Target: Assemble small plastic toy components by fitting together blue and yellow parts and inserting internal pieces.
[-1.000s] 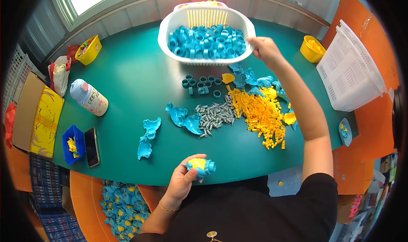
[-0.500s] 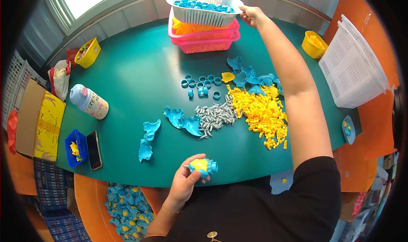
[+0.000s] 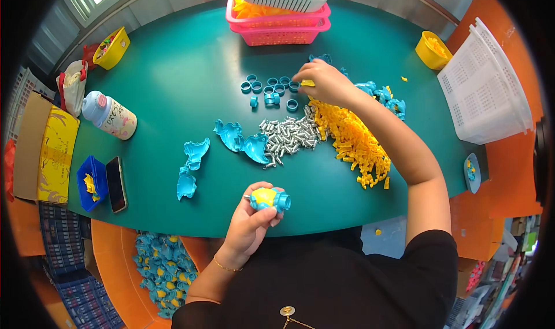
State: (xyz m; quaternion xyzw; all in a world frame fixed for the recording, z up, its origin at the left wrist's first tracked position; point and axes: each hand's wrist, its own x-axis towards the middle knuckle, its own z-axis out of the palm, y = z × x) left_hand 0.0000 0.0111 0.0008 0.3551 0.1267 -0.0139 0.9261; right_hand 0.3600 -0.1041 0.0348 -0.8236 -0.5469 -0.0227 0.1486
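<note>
My left hand (image 3: 252, 216) is closed around a small blue-and-yellow plastic toy figure (image 3: 265, 198) near the table's front edge. From the toy's right end projects a blue round collar, and a thin metal pin shows at its left end. Over the right side of a group of blue plastic rings (image 3: 280, 90) reaches my right hand (image 3: 324, 82), its fingers bent downward and apart, with nothing visible held. A yellow shell piece (image 3: 307, 83) shows just under its fingers. Silver metal pins (image 3: 289, 138) and small yellow parts (image 3: 352, 138) lie heaped below that forearm.
Blue shell pieces (image 3: 196, 151) lie left of the pins. A white basket (image 3: 283, 0) of blue rings sits atop pink baskets (image 3: 283, 37) at the back. On the left stand a bottle (image 3: 118, 121), a phone (image 3: 117, 184) and a blue tray (image 3: 92, 199); a white crate (image 3: 485, 92) stands right.
My right hand has let go of the white basket's edge and come down to the loose rings. The basket sits slightly farther right. My left hand still holds the toy; the view has shifted.
</note>
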